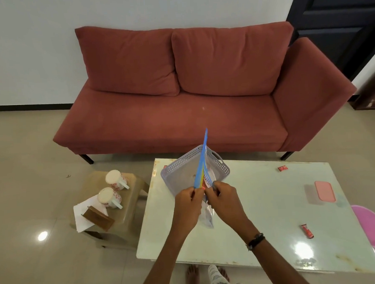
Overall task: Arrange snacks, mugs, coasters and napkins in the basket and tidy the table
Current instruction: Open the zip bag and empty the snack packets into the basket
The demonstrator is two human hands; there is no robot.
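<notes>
Head view: both hands (204,197) pinch a flat glossy snack packet (202,167) over the perforated basket (179,166).

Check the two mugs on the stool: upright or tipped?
Tipped: both mugs lie on their sides on the stool, handles pointing right.

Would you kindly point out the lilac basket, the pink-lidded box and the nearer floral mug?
lilac basket (174,165): head view, on its perforated left wall.
pink-lidded box (324,190): head view, middle of the lid.
nearer floral mug (113,199): head view, on its patterned side.
</notes>
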